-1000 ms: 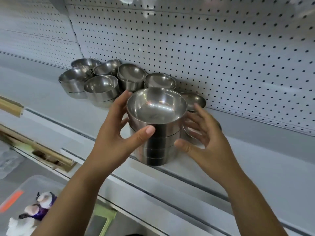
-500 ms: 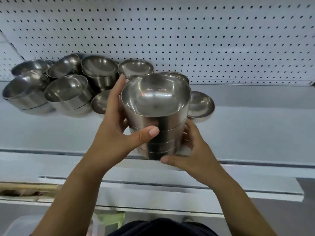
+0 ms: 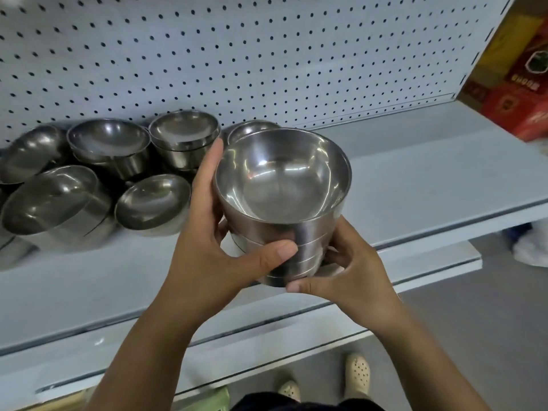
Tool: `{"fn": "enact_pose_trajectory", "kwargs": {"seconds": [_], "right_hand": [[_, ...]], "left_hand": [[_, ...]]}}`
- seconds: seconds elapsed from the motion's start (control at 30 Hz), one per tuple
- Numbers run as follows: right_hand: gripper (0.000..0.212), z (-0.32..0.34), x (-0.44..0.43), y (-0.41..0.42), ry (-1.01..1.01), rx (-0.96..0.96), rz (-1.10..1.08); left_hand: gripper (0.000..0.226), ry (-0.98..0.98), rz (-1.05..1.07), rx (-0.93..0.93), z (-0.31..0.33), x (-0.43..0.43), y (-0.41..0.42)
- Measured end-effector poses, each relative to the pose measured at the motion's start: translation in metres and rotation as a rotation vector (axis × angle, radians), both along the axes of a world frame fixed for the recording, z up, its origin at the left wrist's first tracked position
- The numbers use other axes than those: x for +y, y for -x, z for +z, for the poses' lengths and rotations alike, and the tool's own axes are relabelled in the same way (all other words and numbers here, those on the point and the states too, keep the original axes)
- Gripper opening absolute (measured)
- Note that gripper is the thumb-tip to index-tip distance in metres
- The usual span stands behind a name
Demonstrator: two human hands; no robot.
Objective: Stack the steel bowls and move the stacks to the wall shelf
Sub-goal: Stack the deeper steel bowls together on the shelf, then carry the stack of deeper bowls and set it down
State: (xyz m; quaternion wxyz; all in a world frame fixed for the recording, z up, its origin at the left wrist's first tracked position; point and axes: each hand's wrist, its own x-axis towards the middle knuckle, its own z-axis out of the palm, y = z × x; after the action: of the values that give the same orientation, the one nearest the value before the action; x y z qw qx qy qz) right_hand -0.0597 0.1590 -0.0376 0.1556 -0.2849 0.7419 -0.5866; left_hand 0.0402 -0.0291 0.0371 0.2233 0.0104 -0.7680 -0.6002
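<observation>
A stack of several nested steel bowls (image 3: 284,185) is held up in front of the grey shelf (image 3: 415,185), clear of its surface. My left hand (image 3: 213,250) grips the stack's left side, thumb across the front. My right hand (image 3: 350,277) cups the bottom right of the stack, fingers curled under it. More steel bowls (image 3: 109,137), single and in short stacks, crowd the left of the shelf against the white pegboard wall (image 3: 237,54). One bowl (image 3: 252,129) peeks out right behind the held stack.
The shelf's right half is bare grey surface. Red and yellow boxes (image 3: 516,84) stand past the pegboard's right end. A lower shelf ledge (image 3: 296,330) juts out below. My feet in light shoes (image 3: 355,372) show on the floor.
The stack has been lifted off the shelf and carried rightward. My right hand has closed under its base. The view has swung right, so the other bowls now lie further left.
</observation>
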Motion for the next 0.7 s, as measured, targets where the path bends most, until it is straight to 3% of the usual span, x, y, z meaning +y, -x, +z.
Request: {"fn": "enact_pose_trajectory", "kwargs": {"seconds": [0.47, 0.7], "right_hand": [[0.103, 0.01, 0.138, -0.006, 0.016, 0.043, -0.422], [0.103, 0.005, 0.24, -0.002, 0.033, 0.025, -0.623]], "left_hand": [[0.103, -0.208, -0.482, -0.009, 0.008, 0.105, 0.085], [0.098, -0.162, -0.658, -0.087, 0.007, 0.204, 0.133]]}}
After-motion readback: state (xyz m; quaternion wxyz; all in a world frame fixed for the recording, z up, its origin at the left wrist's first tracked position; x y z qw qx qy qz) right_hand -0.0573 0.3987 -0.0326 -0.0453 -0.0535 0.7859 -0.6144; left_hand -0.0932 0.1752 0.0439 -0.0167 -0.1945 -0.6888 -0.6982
